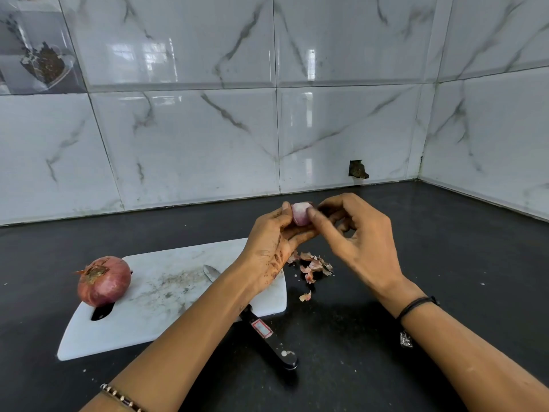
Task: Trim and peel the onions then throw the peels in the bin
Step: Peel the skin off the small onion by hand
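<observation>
My left hand grips a small pale-purple peeled onion above the black counter, fingers curled under it. My right hand pinches at the onion's right side with thumb and fingertips. Below the hands lies a small heap of onion peels on the counter, beside the white cutting board. A larger unpeeled red onion sits on the board's left end. A black-handled knife lies across the board's right edge, its blade partly hidden by my left forearm.
The black counter meets a marble-tiled wall at the back and right, forming a corner. A broken hole in the tile shows low on the back wall. No bin is in view.
</observation>
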Available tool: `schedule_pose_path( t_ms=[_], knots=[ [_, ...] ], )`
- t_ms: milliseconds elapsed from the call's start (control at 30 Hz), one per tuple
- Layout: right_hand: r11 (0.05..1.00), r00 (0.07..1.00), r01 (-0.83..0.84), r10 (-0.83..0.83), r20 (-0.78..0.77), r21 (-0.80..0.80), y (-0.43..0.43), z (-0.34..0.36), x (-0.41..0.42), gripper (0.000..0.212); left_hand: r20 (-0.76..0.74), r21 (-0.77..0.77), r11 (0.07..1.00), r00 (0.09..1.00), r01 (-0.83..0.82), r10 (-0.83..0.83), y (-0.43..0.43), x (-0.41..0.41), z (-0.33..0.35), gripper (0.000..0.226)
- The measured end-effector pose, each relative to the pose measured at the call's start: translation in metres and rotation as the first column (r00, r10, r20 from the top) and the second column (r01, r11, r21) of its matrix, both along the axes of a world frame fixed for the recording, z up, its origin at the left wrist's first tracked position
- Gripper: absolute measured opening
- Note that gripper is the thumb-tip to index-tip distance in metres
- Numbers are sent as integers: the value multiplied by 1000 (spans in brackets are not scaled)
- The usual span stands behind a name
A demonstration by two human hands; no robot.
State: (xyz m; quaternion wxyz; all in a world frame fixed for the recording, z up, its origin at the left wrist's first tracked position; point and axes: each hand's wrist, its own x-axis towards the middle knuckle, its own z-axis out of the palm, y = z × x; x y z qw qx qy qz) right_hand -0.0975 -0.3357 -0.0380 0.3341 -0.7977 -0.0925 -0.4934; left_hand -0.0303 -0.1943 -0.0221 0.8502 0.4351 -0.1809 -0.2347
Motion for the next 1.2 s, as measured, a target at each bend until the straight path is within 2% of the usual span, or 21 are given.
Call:
schedule_pose_path(
  t_ms=[100, 167, 433, 700, 833, 933, 1200],
  knots=[
    [998, 1000, -20, 18, -24, -51, 0, -1, 1, 33, 11, -21, 1000, 1000, 4, -4, 0, 0, 0, 33],
    [999, 1000, -14, 13, -22, -50, -1, -1, 3, 35, 37, -23, 1000, 999, 14, -13, -2, -1, 0, 33],
    [999, 1000, 4, -4, -1, -43, -2, -4, 5, 32, 218, 23, 1000, 976, -18, 13, -5, -4, -2, 33],
    [997, 1000, -8, 10, 24, -74, -3, -5, 6, 28, 276, 44, 996, 959, -79, 64, -8, -5, -6, 34],
    [991, 999, -38, 39, 6, -129, -2, -5, 5, 18, 307, 70, 992, 948, -104, 78, -7, -3, -7, 35],
    [987, 1000, -30, 29, -10, -161, -1, -5, 7, 17, 303, 80, 991, 949, -111, 82, -6, -2, -5, 35],
    [999, 1000, -3, 3, -14, -40, -1, -4, 6, 30, 195, 32, 995, 977, -90, 82, -6, -1, -6, 31]
  ],
)
